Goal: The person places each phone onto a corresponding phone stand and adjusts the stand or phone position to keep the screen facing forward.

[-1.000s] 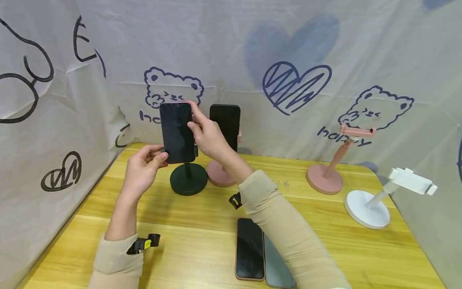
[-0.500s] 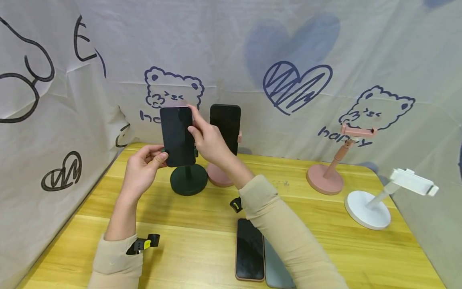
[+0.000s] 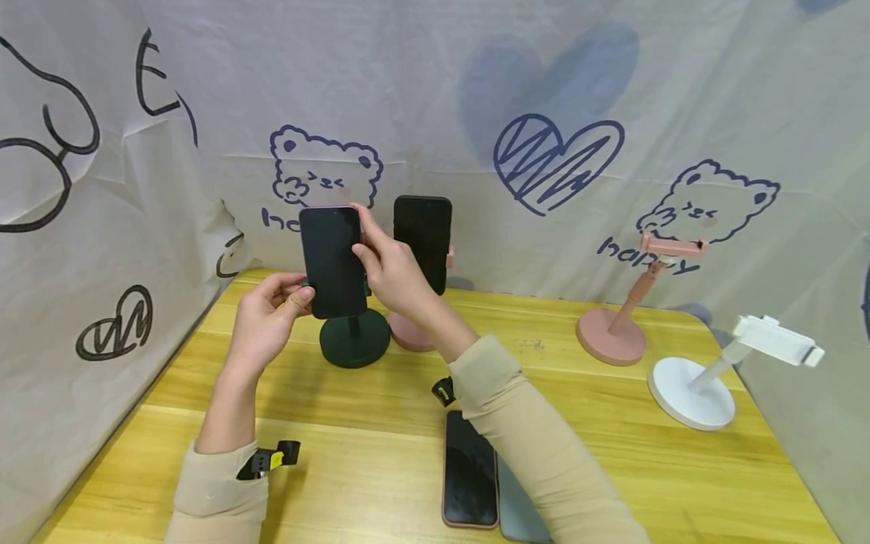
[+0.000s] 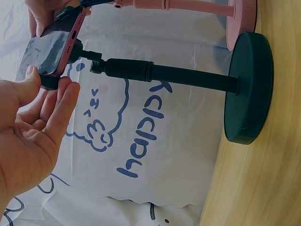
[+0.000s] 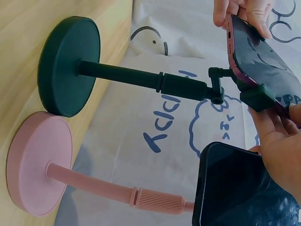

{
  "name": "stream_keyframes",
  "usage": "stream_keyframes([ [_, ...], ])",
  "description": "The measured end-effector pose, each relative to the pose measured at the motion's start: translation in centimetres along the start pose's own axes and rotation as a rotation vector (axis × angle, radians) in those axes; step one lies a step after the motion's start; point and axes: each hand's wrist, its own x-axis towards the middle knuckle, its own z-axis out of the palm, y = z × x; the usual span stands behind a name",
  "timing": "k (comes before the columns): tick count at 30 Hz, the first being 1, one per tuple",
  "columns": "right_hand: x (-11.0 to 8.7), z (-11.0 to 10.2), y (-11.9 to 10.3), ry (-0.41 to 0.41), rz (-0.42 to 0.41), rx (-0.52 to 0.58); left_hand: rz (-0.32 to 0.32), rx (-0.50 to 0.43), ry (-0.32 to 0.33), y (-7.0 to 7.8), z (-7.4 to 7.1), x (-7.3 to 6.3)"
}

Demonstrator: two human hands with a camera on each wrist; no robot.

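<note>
A black-screened smartphone (image 3: pixel 333 261) with a pinkish frame stands upright at the clamp of a dark green phone stand (image 3: pixel 355 338). My left hand (image 3: pixel 265 321) pinches the clamp's left end, its thumb overlapping the phone's lower left edge. From the upper right, my right hand (image 3: pixel 394 268) grips the phone's side, thumb at the front edge and fingers behind. In the right wrist view, the clamp's other green end (image 5: pixel 257 96) sits against the phone's near side. Much of the clamp is hidden behind the phone in the head view.
Just right, a pink stand (image 3: pixel 411 332) holds another black phone (image 3: pixel 424 242). A second pink stand (image 3: pixel 612 336) and a white stand (image 3: pixel 693 393) stand at the right. A phone (image 3: pixel 470 468) and a grey-blue one (image 3: pixel 519 499) lie on the wooden table (image 3: pixel 360 468) beneath the right forearm.
The phone has slid down a little against the green stand, the right hand moving down with it. The left hand has stayed in place.
</note>
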Motion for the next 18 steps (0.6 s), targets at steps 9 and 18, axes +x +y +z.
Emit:
stream_keyframes([
  [9, -0.5, 0.02, 0.11, 0.013, -0.013, 0.0, -0.022, 0.014, -0.005, 0.25, 0.02, 0.15],
  [18, -0.49, 0.32, 0.04, 0.003, 0.045, 0.082, -0.01, 0.01, -0.053, 0.15, -0.23, 0.04],
])
